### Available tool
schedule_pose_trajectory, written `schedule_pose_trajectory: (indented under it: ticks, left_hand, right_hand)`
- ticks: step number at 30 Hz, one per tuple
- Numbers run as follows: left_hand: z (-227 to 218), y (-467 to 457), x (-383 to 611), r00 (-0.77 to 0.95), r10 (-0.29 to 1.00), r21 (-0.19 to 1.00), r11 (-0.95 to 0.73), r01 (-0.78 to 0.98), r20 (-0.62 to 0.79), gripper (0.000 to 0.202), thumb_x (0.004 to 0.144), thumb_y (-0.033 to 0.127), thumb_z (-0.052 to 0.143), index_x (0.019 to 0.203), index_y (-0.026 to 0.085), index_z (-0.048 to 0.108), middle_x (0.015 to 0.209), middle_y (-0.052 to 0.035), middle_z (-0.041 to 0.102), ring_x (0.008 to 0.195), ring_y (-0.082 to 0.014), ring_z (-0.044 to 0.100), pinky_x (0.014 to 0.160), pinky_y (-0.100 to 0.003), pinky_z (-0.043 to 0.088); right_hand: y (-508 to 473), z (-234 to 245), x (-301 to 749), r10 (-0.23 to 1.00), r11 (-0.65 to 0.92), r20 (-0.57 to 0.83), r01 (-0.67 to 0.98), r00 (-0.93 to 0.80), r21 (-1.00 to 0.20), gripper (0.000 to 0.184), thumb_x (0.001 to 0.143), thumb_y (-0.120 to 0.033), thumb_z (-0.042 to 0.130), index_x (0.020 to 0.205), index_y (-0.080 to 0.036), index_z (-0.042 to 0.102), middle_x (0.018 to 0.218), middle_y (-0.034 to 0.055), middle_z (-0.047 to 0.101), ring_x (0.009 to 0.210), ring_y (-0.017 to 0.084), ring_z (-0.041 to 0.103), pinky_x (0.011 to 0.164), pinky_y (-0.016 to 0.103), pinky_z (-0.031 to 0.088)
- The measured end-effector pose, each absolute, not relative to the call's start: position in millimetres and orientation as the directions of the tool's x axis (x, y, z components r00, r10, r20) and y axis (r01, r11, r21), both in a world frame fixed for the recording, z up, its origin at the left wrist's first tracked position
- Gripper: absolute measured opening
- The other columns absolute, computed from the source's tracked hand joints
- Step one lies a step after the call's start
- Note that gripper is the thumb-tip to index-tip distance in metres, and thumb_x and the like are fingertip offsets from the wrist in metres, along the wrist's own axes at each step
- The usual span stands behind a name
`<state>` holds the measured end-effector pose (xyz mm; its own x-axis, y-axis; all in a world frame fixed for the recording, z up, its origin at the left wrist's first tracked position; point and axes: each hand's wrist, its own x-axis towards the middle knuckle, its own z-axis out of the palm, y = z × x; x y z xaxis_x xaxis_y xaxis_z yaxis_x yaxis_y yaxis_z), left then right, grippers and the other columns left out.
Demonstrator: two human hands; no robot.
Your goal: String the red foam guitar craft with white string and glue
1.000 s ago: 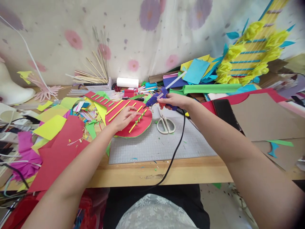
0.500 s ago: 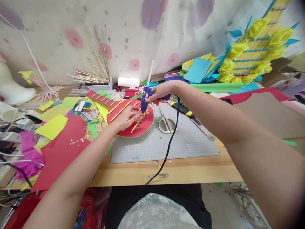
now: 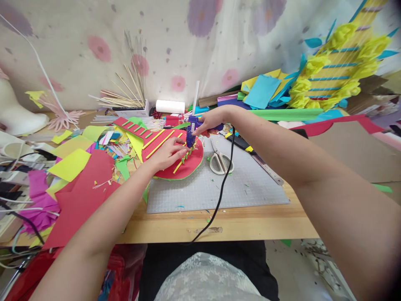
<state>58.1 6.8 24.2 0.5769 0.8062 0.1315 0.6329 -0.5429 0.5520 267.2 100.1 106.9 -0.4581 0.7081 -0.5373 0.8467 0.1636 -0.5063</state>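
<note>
My right hand (image 3: pixel 210 122) is wrapped round a blue glue gun (image 3: pixel 190 134), with a white glue stick (image 3: pixel 196 97) rising from its back end. Its nozzle points down at a red guitar-shaped paper piece (image 3: pixel 193 165), by a row of small green bits (image 3: pixel 187 156). Yellow and green strips lie across the red surface. My left hand (image 3: pixel 169 155) lies flat on the piece, fingers stretched out close to the nozzle. A black cord (image 3: pixel 223 184) hangs from the gun over the table edge.
On a grey cutting mat (image 3: pixel 200 196) lie scissors (image 3: pixel 220 162), a metal ruler (image 3: pixel 267 169) and a yellow-black cutter (image 3: pixel 239 143). Red paper (image 3: pixel 84 192) and coloured scraps cover the left. A yellow paper guitar (image 3: pixel 332 71) stands at back right, a box of sticks (image 3: pixel 131 109) at back left.
The glue gun is slightly more upright over the red piece. My left hand stays nearly where it was; the whole view has shifted a little.
</note>
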Motion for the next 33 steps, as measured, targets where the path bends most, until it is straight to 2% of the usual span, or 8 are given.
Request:
schedule_pose_trajectory:
  ticks: [5, 11, 16, 21, 24, 29, 33]
  left_hand:
    - [24.0, 7.5, 58.2, 0.579, 0.804, 0.558, -0.544, 0.627, 0.133, 0.045, 0.09, 0.047, 0.033, 0.109, 0.024, 0.067, 0.119, -0.0073, 0.051, 0.117, -0.0214, 0.046, 0.107, -0.039, 0.033]
    - [23.3, 8.5, 57.6, 0.592, 0.796, 0.544, -0.555, 0.629, 0.126, 0.045, 0.09, 0.048, 0.033, 0.107, 0.025, 0.068, 0.119, -0.0066, 0.051, 0.116, -0.0214, 0.046, 0.106, -0.039, 0.033]
    - [23.5, 7.8, 57.6, 0.594, 0.794, 0.538, -0.559, 0.631, 0.128, 0.046, 0.09, 0.049, 0.033, 0.108, 0.023, 0.067, 0.119, -0.0074, 0.05, 0.117, -0.0218, 0.046, 0.107, -0.039, 0.033]
    - [23.5, 7.8, 57.9, 0.588, 0.799, 0.535, -0.554, 0.637, 0.127, 0.045, 0.09, 0.048, 0.032, 0.108, 0.025, 0.067, 0.118, -0.0066, 0.051, 0.117, -0.0214, 0.046, 0.106, -0.039, 0.034]
    - [23.0, 8.6, 57.4, 0.586, 0.798, 0.533, -0.561, 0.634, 0.142, 0.046, 0.09, 0.049, 0.033, 0.107, 0.024, 0.067, 0.116, -0.0068, 0.051, 0.115, -0.0215, 0.047, 0.106, -0.039, 0.034]
    - [21.7, 8.9, 56.2, 0.592, 0.79, 0.535, -0.575, 0.62, 0.163, 0.047, 0.09, 0.049, 0.033, 0.108, 0.022, 0.067, 0.114, -0.0079, 0.052, 0.111, -0.0216, 0.05, 0.103, -0.039, 0.037]
    - [20.4, 8.2, 55.9, 0.579, 0.796, 0.541, -0.569, 0.62, 0.174, 0.047, 0.091, 0.048, 0.032, 0.107, 0.021, 0.067, 0.115, -0.0082, 0.053, 0.112, -0.0213, 0.05, 0.102, -0.038, 0.038]
  right_hand:
    - [103.4, 105.0, 268.3, 0.638, 0.213, -0.594, 0.854, -0.49, -0.475, 0.047, 0.057, -0.059, 0.075, 0.055, -0.015, 0.057, 0.052, 0.0013, 0.05, 0.047, 0.007, 0.043, 0.043, 0.025, 0.032]
    - [104.9, 97.9, 270.4, 0.736, 0.088, -0.491, 0.785, -0.467, -0.613, 0.038, 0.05, -0.044, 0.084, 0.058, -0.018, 0.057, 0.054, 0.0005, 0.051, 0.052, 0.009, 0.047, 0.046, 0.025, 0.036]
    - [100.9, 100.7, 269.2, 0.702, 0.096, -0.556, 0.833, -0.445, -0.546, 0.04, 0.054, -0.047, 0.081, 0.055, -0.016, 0.057, 0.053, 0.0012, 0.05, 0.049, 0.008, 0.044, 0.043, 0.025, 0.033]
    - [98.3, 103.2, 270.6, 0.74, 0.073, -0.491, 0.78, -0.46, -0.621, 0.039, 0.05, -0.042, 0.085, 0.06, -0.016, 0.058, 0.052, -0.0005, 0.048, 0.051, 0.009, 0.047, 0.045, 0.024, 0.035]
    - [98.7, 102.7, 276.4, 0.725, 0.08, -0.512, 0.794, -0.462, -0.603, 0.04, 0.05, -0.044, 0.084, 0.065, -0.017, 0.059, 0.054, 0.0012, 0.051, 0.055, 0.012, 0.05, 0.046, 0.025, 0.036]
    - [93.1, 101.3, 294.7, 0.805, 0.106, -0.355, 0.704, -0.475, -0.702, 0.038, 0.054, -0.045, 0.083, 0.067, -0.019, 0.058, 0.053, 0.0014, 0.051, 0.054, 0.012, 0.05, 0.045, 0.025, 0.035]
    - [77.7, 98.8, 312.0, 0.894, 0.068, -0.215, 0.592, -0.394, -0.803, 0.038, 0.061, -0.05, 0.077, 0.073, -0.019, 0.058, 0.054, 0.0016, 0.052, 0.051, 0.011, 0.048, 0.044, 0.024, 0.034]
